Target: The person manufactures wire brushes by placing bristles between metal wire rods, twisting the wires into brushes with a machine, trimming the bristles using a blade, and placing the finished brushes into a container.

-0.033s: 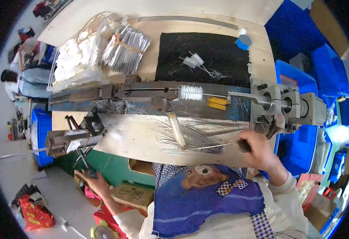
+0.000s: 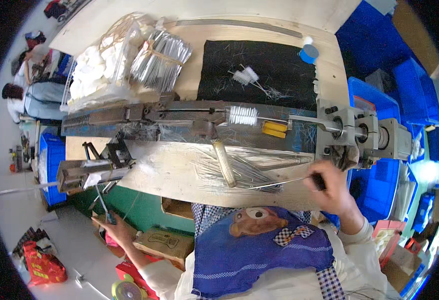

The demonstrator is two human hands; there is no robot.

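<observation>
the right hand (image 2: 329,187), right of centre in the frame, is curled around a dark handle (image 2: 318,181), and a thin metal rod runs left from it over the wire stems (image 2: 239,172). the left hand (image 2: 117,230), at lower left, is closed around a teal grip (image 2: 110,218) with a slim metal shaft rising from it; whether that shaft joins the metal frame (image 2: 74,176) above, one cannot tell. the white-bristled brush (image 2: 243,115) lies up and left of the right hand, well apart from it, in the steel fixture (image 2: 179,117)

its bristles form a ribbed cylinder; just beside it sits a smooth yellow block (image 2: 274,129). a pale, wrapped lever handle (image 2: 223,162) slants down across the loose, shiny stems. the black mat (image 2: 219,65) above looks flat and matt

the wooden tabletop (image 2: 167,182) offers bare room left of the stems. the right hand is at its near right edge; the left hand is beyond the near edge, lower down
</observation>
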